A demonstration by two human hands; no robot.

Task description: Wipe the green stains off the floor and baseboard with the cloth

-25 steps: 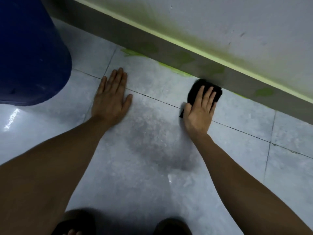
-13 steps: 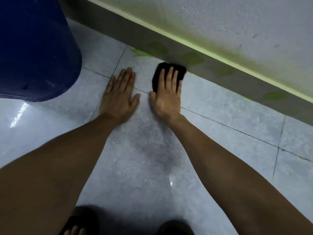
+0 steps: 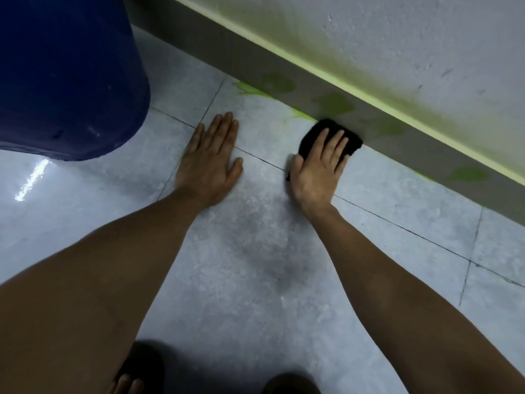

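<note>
**Black cloth pressed at the foot of the baseboard**

Black is the cloth (image 3: 331, 137). It lies on the grey tiled floor (image 3: 255, 280), with its far edge touching the grey baseboard (image 3: 426, 155). The right hand (image 3: 316, 172) presses flat on the cloth, fingers spread, not clamped around it. The left hand (image 3: 210, 166) lies open and flat on the tile, apart from the right. Green stains (image 3: 335, 103) show on the baseboard and along the floor edge. A blue barrel (image 3: 65, 75) stands at the left.
</note>
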